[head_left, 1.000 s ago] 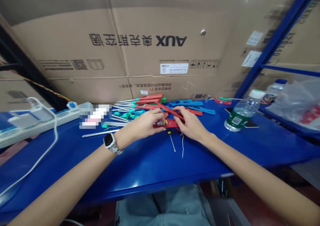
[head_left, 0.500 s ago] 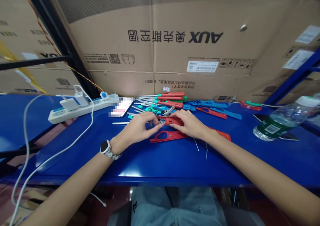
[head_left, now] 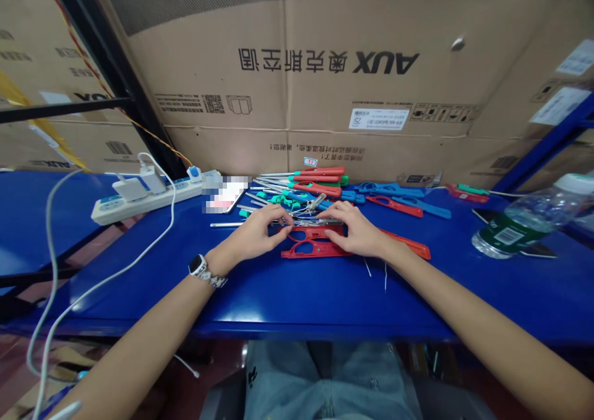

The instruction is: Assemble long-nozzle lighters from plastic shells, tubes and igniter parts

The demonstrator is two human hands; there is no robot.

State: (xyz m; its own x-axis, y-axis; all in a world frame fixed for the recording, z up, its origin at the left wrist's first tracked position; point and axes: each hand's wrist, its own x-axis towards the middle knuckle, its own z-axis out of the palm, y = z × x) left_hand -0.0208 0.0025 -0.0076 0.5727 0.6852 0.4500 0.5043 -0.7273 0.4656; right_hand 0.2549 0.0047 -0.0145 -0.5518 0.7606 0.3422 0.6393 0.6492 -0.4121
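Note:
My left hand (head_left: 265,229) has thumb and fingertips closed at the left end of a red plastic piece (head_left: 312,232), by its loop. At that piece's right part is my right hand (head_left: 355,229), thumb low and fingers above, over thin metal parts and wires (head_left: 309,219). Whether the right fingers grip anything is too small to tell. Just below, nearer the front edge, another red piece with an oval hole (head_left: 315,249) lies flat. Behind the hands is a pile of red-handled tools (head_left: 320,188) with metal rods, mixed with green and blue parts.
Blue pieces (head_left: 390,190) lie at the back right of the blue table (head_left: 260,308). A water bottle (head_left: 515,225) stands at the right. A white power strip (head_left: 134,206) and phone (head_left: 232,194) are at the left, with a cable (head_left: 153,240). Cardboard (head_left: 297,30) rises behind.
The red piece between my hands now shows more fully, lying a little lower. The fingers of my right hand have shifted and spread slightly. The view has tilted a little.

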